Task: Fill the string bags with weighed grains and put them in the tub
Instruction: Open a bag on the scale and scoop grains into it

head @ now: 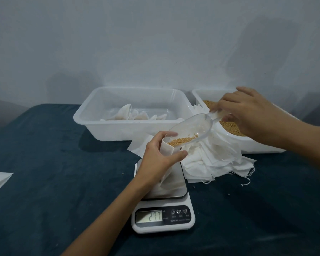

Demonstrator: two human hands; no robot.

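One bag (166, 148), thin white cloth, stands on the scale (163, 193); display appears to read 27.7. Left hand (160, 154) curls round its mouth and holds it open. Right hand (248, 111) pinches the handle of a clear scoop (190, 129), tipped, grains (181, 140) at its lip by the mouth. Likely handling: light, limp, collapses unsupported; grip at the rim. Filled bags lie in the tub (129, 126), behind the scale. Spare bags (214, 159) heaped just right.
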